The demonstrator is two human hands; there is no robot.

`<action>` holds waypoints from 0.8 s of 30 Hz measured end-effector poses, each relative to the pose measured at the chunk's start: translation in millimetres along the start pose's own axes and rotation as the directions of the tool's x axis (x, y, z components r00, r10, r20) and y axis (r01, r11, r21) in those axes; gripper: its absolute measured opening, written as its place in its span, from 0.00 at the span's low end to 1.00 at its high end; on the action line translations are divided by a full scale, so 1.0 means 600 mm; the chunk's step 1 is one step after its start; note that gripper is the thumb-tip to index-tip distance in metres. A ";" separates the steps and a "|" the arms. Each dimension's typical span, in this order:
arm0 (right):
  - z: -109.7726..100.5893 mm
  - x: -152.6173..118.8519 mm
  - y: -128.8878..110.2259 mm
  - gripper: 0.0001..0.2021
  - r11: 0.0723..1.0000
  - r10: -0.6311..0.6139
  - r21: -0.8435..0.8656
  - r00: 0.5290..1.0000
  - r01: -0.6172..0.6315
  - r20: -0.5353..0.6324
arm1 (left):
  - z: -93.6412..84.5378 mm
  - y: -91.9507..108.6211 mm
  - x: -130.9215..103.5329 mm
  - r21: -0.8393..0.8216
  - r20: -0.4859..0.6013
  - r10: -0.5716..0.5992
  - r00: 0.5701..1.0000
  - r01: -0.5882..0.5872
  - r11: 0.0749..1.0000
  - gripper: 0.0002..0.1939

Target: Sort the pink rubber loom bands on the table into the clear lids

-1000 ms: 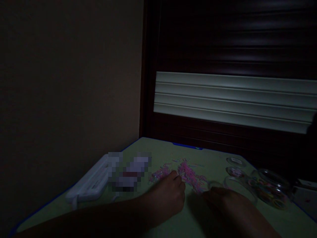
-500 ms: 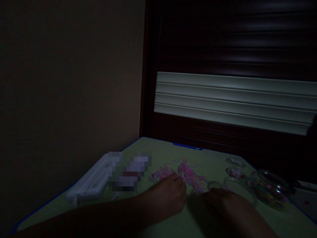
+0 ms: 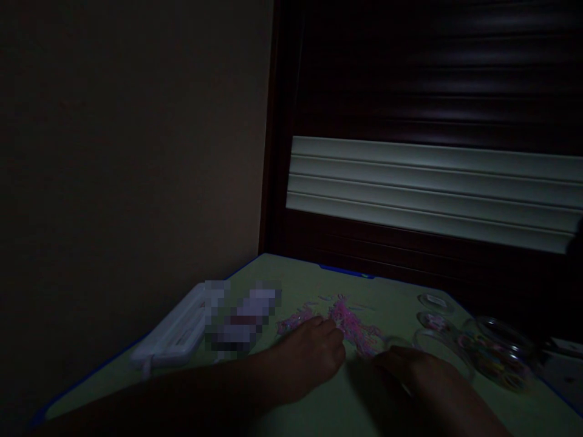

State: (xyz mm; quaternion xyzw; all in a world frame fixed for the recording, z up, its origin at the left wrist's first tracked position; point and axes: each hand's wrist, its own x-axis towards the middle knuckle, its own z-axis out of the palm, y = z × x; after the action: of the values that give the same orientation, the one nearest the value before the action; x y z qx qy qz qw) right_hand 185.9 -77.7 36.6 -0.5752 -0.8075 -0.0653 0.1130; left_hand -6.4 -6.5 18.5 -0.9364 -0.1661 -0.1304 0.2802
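My left hand (image 3: 314,355) rests at the near edge of a loose pile of small pink and purple bands (image 3: 353,325), its fingers curled down. Whether it pinches anything is hidden. To its right, my right hand (image 3: 419,370) is low over the table with fingers bent together near the pile's lower right end; a thin pale edge shows beneath it, too dark to identify. Behind that hand lies a clear round container (image 3: 439,346). Further right is a clear jar (image 3: 498,352) with colourful bands inside.
A white case-like object (image 3: 175,331) lies on the left of the pale green table (image 3: 291,270), beside a blurred-out item (image 3: 246,315). Two small round clear containers (image 3: 435,321) (image 3: 436,302) stand at the back right. A wall borders the left side.
The view has shifted slightly, so everything sits a little lower and to the right. The fingers of my left hand are somewhat more spread over the pile; my right hand has barely moved.
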 end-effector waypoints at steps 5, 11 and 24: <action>-0.001 0.002 0.002 0.14 1.000 -0.003 0.000 1.000 0.003 0.010 | 0.005 0.004 0.000 -0.124 -0.040 -0.087 0.995 0.081 0.989 0.01; -0.010 -0.003 -0.002 0.13 1.000 0.021 -0.009 1.000 -0.021 -0.018 | 0.010 0.017 0.008 -0.635 -0.064 -0.342 0.937 0.226 0.738 0.05; -0.020 -0.008 -0.006 0.13 0.999 -0.023 0.036 0.998 0.025 -0.059 | -0.001 0.020 0.020 -0.927 0.356 -0.473 0.806 0.240 -0.289 0.06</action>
State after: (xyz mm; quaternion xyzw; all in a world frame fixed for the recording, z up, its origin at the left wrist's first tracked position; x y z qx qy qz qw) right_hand 185.3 -86.0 47.2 -0.5612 -0.8117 -0.0688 0.1462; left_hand 8.9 -13.2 17.3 -0.7019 -0.2616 -0.3582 -0.5573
